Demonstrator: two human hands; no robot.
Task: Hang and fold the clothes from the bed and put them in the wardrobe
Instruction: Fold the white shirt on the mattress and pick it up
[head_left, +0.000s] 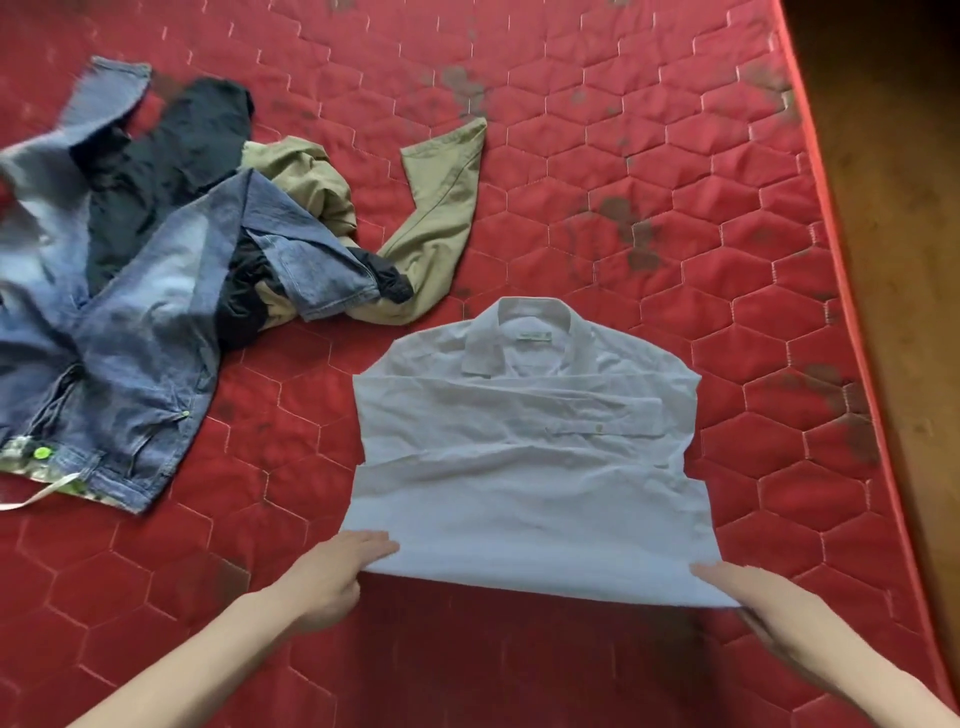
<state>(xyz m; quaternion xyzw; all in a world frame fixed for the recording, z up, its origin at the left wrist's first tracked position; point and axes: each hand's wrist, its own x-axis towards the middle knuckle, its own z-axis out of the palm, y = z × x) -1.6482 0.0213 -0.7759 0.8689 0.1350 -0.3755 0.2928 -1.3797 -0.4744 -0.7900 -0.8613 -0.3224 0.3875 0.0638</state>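
Head view. Bed (597, 156): red quilted mattress with a stitched hexagon pattern and dark blotches toward the upper right. Its right edge runs diagonally from top centre-right down to the lower right corner; wooden floor (893, 208) lies beyond it. Bare mattress is open above the shirt, to its right as far as the edge, and across the whole near strip around the forearms.

White shirt (524, 457): lies right of centre, collar pointing away from the person, sleeves folded across the front into a roughly rectangular shape. Creased; a small label shows inside the collar and a buttoned cuff lies across the chest. The near hem is raised off the mattress and casts a shadow beneath it.

Heap of clothes (156, 249): upper left, apart from the shirt. Contents: blue jeans (130, 338) with a patterned waistband lining, a dark garment (171, 156), and a khaki garment (436, 218) with one leg or sleeve stretched toward the centre; its lower end comes near the shirt collar.

Left hand (337, 571): forearm enters from the lower left, fingers extended, closed on the near left corner of the shirt hem.

Right hand (753, 592): forearm enters from the lower right, fingers straight, pinching the near right corner of the hem.
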